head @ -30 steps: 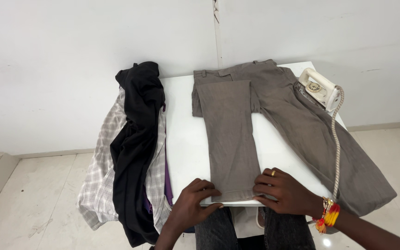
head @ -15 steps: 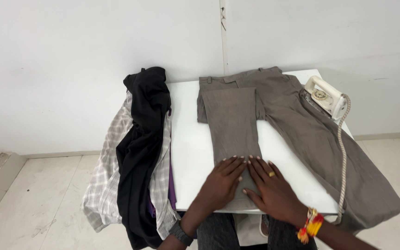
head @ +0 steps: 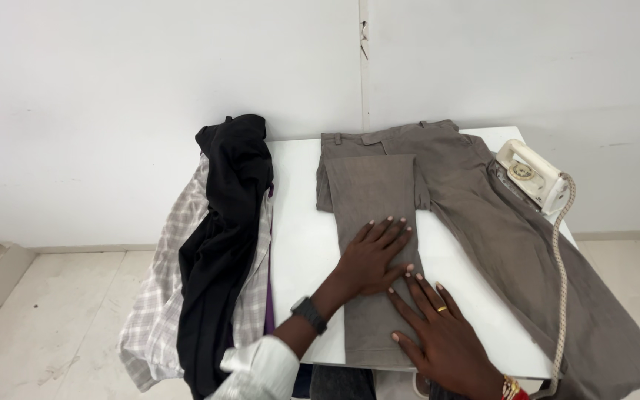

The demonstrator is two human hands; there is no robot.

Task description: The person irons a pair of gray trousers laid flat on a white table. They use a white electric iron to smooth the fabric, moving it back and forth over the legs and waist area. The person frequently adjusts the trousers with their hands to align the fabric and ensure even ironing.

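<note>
Both my hands flat, fingers spread, gripping nothing: left hand [head: 372,255] pressing folded trouser leg [head: 376,222], right hand [head: 438,333] just below-right on it. Iron [head: 533,176] far right.

— What sort of place are you working in?

— I'm standing in what looks like a plain ironing or laundry corner, perhaps in a home; I cannot tell more closely. I'm leaning over a small white table [head: 301,230] pushed against a bare white wall [head: 150,81], and pale floor tiles [head: 53,326] are showing around it.

— What is telling you that?

— A cream electric iron [head: 531,176] is sitting at the table's far right corner, its braided cord [head: 559,274] trailing down the edge. Grey-brown trousers [head: 438,200] are lying spread across the top, and a heap of clothes [head: 216,252], black and checked, is hanging over the left side.
</note>
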